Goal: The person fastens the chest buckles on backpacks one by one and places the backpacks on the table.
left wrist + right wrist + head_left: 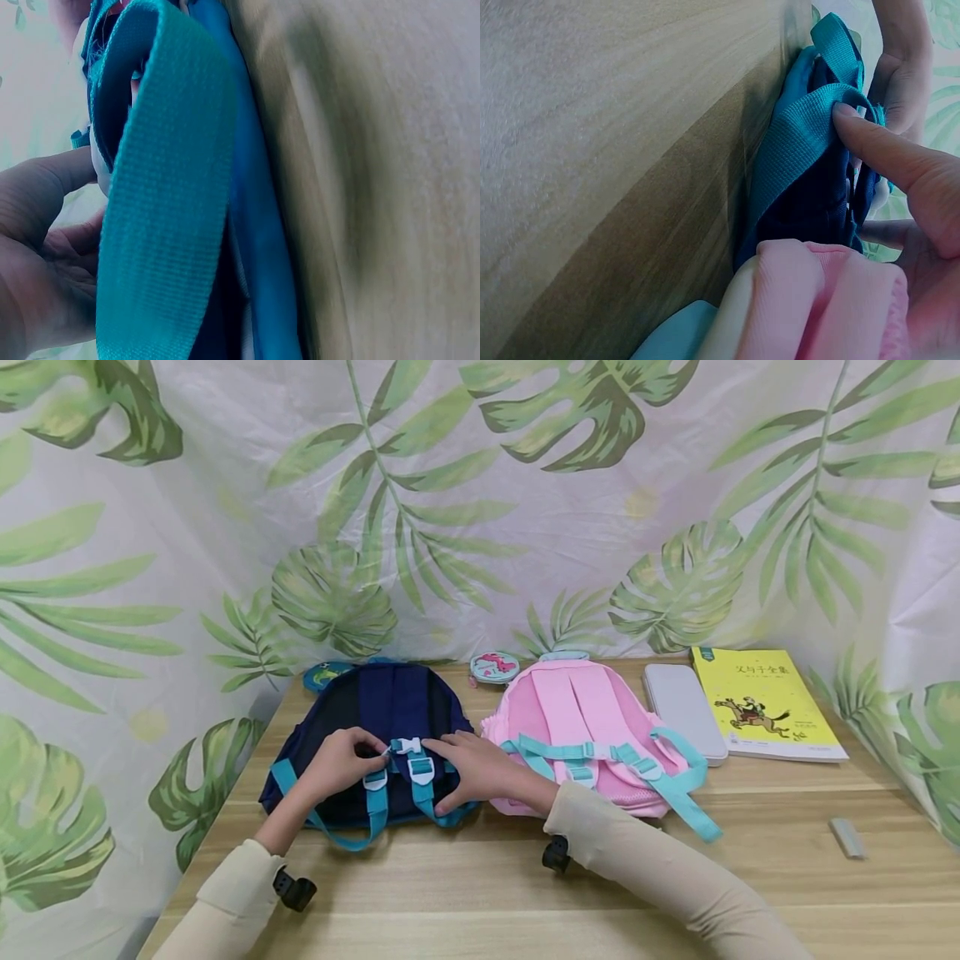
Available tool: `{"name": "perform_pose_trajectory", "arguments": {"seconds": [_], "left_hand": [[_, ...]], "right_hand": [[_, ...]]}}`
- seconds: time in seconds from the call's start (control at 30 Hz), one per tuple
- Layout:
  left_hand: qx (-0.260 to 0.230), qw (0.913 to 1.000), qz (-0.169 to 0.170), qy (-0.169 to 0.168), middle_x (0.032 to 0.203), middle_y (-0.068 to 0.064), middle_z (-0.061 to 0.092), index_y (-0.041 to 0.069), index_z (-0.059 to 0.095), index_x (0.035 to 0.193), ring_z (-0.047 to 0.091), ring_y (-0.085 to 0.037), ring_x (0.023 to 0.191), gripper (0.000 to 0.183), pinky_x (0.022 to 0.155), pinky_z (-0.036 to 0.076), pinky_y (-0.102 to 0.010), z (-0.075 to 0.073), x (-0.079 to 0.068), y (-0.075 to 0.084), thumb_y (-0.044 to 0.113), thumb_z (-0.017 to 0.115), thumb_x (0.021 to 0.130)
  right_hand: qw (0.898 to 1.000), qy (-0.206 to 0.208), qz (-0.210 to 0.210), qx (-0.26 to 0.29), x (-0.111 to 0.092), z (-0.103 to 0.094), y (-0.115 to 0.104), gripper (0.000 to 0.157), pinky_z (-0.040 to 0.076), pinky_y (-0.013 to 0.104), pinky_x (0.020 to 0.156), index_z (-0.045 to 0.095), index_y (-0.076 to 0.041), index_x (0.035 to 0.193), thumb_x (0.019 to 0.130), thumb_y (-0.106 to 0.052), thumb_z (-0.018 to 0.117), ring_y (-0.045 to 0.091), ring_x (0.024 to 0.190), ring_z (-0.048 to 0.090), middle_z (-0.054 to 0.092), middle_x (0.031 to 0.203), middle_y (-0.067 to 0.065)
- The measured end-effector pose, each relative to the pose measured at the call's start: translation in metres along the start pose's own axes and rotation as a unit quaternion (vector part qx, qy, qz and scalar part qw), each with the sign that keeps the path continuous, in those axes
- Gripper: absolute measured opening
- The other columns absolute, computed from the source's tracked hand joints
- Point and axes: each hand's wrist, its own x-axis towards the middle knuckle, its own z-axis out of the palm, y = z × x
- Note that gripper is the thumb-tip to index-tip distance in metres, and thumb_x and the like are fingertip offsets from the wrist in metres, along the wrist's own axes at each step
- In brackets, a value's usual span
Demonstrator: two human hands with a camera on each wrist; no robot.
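A navy backpack (pixel 393 693) lies with its straps facing up. Across these runs a teal chest strap with a white buckle (pixel 409 745). My left hand (pixel 341 764) pinches the teal strap just left of the buckle between thumb and fingertips. From the other side, my right hand (pixel 476 768) touches the buckle's right end with a fingertip. Its thumb (pixel 877 146) lies fairly straight against a teal strap (pixel 802 139). A hanging loop of teal webbing (pixel 169 180) hides part of the left fingers in the left wrist view.
Right beside the navy bag lies a pink backpack (pixel 555 702) with teal straps. Beyond it are a pale case (pixel 684 710) and a yellow book (pixel 765 702). Two small round pouches, one blue (pixel 326 675), one pink-patterned (pixel 495 667), sit behind. A grey bar (pixel 847 839) lies far right.
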Motion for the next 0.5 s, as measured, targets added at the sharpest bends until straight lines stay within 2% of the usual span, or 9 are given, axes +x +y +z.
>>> {"name": "perform_pose_trajectory", "arguments": {"seconds": [0.13,0.27,0.4,0.5], "left_hand": [[0.002,1.0,0.003,-0.007,0.103,-0.014,0.071,0.005,0.075,0.097,0.062,-0.021,0.087,0.011,0.073,0.051,-0.032,-0.006,-0.002,-0.003,0.014,0.073,0.091],[0.005,0.9996,0.013,-0.024,0.094,-0.008,0.072,0.006,0.074,0.094,0.061,-0.016,0.08,0.007,0.07,0.051,-0.03,-0.018,-0.005,-0.008,0.012,0.073,0.09],[0.014,0.9991,0.017,-0.036,0.088,-0.005,0.071,0.007,0.073,0.091,0.061,-0.015,0.078,0.007,0.069,0.051,-0.029,-0.029,-0.007,-0.01,0.013,0.075,0.09],[0.019,0.999,0.017,-0.037,0.088,-0.004,0.071,0.007,0.072,0.092,0.062,-0.015,0.079,0.007,0.07,0.052,-0.028,-0.03,-0.008,-0.01,0.013,0.075,0.09]], "right_hand": [[1.0,0.0,0.001,0.005,-0.001,-0.001,-0.002,0.1,0.028,0.051,0.124,0.03,-0.026,0.162,0.08,-0.051,0.083,0.032,0.155,0.026,0.035,0.165,0.009],[1.0,0.001,-0.003,0.0,-0.001,-0.002,-0.002,0.095,0.026,0.051,0.125,0.037,-0.022,0.159,0.08,-0.052,0.083,0.033,0.155,0.027,0.036,0.164,0.01],[1.0,0.001,-0.005,-0.004,0.0,-0.002,0.0,0.092,0.024,0.052,0.126,0.044,-0.018,0.155,0.08,-0.054,0.083,0.033,0.155,0.027,0.036,0.164,0.011],[1.0,0.002,-0.006,0.009,0.0,-0.003,0.001,0.091,0.026,0.049,0.125,0.042,-0.018,0.156,0.082,-0.053,0.081,0.032,0.156,0.027,0.035,0.165,0.011]]}}
